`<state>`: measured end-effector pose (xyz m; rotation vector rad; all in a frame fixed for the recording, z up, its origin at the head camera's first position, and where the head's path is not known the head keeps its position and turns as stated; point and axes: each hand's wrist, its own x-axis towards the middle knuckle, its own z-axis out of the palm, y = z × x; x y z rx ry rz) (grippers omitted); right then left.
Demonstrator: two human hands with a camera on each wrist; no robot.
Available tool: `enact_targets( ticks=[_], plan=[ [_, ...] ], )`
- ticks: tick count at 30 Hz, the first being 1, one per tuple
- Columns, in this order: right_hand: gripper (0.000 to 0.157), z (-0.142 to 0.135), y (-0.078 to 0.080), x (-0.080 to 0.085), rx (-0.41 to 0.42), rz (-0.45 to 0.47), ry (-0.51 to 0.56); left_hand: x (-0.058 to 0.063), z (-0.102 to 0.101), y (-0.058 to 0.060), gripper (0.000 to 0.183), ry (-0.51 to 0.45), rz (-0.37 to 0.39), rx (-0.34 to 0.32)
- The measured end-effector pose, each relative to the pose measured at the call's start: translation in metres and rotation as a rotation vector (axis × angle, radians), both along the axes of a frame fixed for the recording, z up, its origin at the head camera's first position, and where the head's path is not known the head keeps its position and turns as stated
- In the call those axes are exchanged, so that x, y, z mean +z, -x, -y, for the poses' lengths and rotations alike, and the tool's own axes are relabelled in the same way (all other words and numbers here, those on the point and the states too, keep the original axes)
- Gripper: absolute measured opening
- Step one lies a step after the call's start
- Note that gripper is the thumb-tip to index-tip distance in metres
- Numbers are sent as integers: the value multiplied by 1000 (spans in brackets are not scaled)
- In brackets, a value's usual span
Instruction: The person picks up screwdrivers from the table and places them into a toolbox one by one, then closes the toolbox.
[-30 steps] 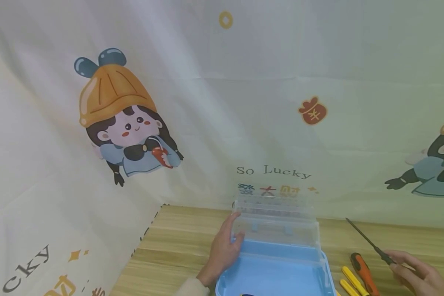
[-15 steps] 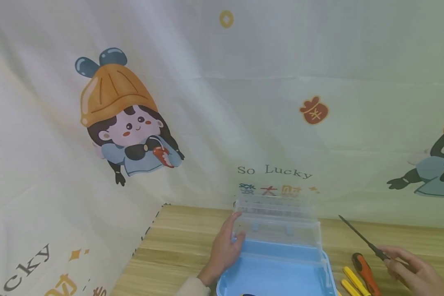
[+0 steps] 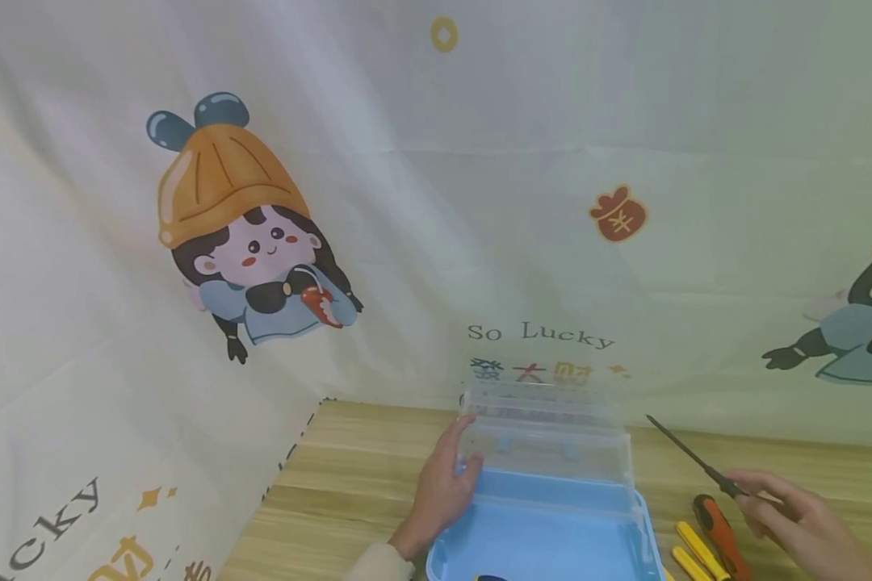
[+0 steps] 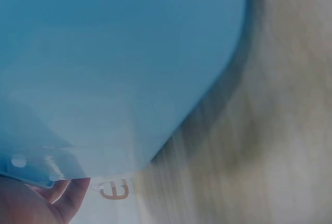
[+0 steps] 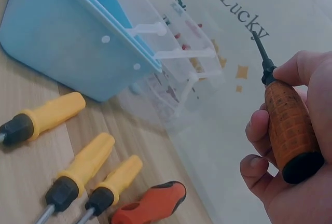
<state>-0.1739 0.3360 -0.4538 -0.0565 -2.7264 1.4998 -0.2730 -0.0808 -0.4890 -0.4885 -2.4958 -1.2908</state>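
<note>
- We see the orange-handled screwdriver raised above the surface, its tip near the right edge of the clear lid.
- The right hand grasps it: fingers curl round the handle, thumb at the collar.
- The left hand grasps the clear lid by its left edge, at the blue box.
- We judge the screwdriver stiff, fairly light and hard to damage; its ribbed handle should resist slipping, so we favour gripping there, not on the shaft.
- We expect the clear lid to be light, slick and slightly flexible, best steadied by its edge.
- The right wrist view gives us the handle, hidden by the hand in the head view, and 3 yellow-handled screwdrivers beside 1 red-handled tool.
- Only the head view shows us the box's floor, where a dark item is cut off by the frame.
- The left wrist view offers mostly the box's outer wall.
</note>
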Motion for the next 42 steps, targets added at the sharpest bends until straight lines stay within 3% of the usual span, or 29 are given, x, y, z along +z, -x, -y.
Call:
enact_targets(
  ticks=[7, 26, 35, 38, 42],
  plan=[
    [40, 3, 2, 1, 38, 46, 26, 1, -1, 0, 53, -7, 4, -1],
    [47, 21, 10, 13, 160, 57, 44, 0, 1, 0, 53, -8, 7, 2],
    [39, 29, 13, 18, 187, -39, 41, 1, 0, -1, 53, -15, 0, 1],
    [37, 33, 13, 20, 192, -34, 64, 1, 0, -1, 53, -14, -1, -1],
    [32, 38, 14, 20, 271, -97, 101, 1, 0, -1, 53, -14, -1, -1]
  ],
)
